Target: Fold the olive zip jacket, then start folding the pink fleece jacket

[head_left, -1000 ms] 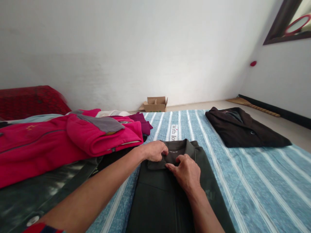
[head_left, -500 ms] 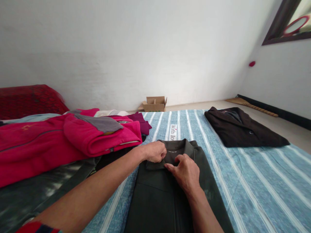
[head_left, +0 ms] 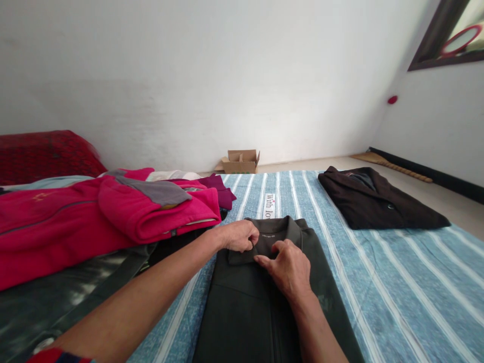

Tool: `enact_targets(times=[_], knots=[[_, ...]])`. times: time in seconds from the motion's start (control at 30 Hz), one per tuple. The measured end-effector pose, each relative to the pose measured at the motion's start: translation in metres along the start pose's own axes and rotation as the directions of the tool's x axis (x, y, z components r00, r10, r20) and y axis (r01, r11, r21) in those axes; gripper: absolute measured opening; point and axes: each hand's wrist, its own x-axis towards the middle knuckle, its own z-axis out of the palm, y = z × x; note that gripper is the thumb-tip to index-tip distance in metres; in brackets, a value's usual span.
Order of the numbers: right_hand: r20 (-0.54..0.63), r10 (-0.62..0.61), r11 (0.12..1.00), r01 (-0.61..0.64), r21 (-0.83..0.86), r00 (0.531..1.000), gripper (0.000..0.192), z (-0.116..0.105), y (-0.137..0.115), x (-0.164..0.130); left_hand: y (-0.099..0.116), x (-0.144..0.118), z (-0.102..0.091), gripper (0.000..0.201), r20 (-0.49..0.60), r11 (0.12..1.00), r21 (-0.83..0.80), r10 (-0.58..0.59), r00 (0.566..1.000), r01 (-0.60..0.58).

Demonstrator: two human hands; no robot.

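A dark green jacket point(head_left: 242, 307) lies front up and folded narrow before me, its collar at the far end. My left hand point(head_left: 240, 236) is closed in a pinch on the left side of the collar, close to the neck opening. Just right of it, my right hand point(head_left: 289, 267) rests on the jacket front, thumb and curled fingers at the collar's inner edge. Small pale print shows inside the neck. My right fingertips are partly hidden, but they appear to grip the collar edge.
A blue striped bed sheet point(head_left: 340, 282) lies under everything. On the left is a pile with a pink fleece jacket point(head_left: 75, 217) and a purple garment point(head_left: 226, 194). A folded dark brown garment point(head_left: 385, 201) lies at right. A cardboard box point(head_left: 242, 164) stands by the wall.
Both hands stay at the collar. The right thumb has shifted very slightly left; the clothes around have not moved.
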Motion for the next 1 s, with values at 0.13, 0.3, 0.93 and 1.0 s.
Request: enact_targets(times=[0.13, 0.3, 0.93, 1.0], knots=[[0.008, -0.007, 1.0, 0.007, -0.005, 1.0, 0.035, 0.0, 0.0, 0.0, -0.005, 0.001, 0.002, 0.027, -0.046, 0.997, 0.026, 0.072, 0.996, -0.07], [0.012, -0.012, 1.0, 0.012, -0.018, 1.0, 0.035, 0.0, 0.0, 0.001, -0.008, 0.001, 0.0, 0.031, 0.003, 0.996, 0.041, 0.08, 0.997, -0.08], [0.012, -0.01, 1.0, 0.011, -0.025, 1.0, 0.03, 0.002, 0.001, 0.001, -0.001, -0.003, 0.006, 0.016, -0.061, 0.996, 0.081, 0.04, 0.997, -0.035], [0.01, -0.011, 1.0, 0.011, -0.025, 1.0, 0.03, 0.003, 0.001, 0.001, 0.003, -0.005, 0.006, 0.017, -0.081, 0.996, 0.093, 0.013, 0.997, -0.005]])
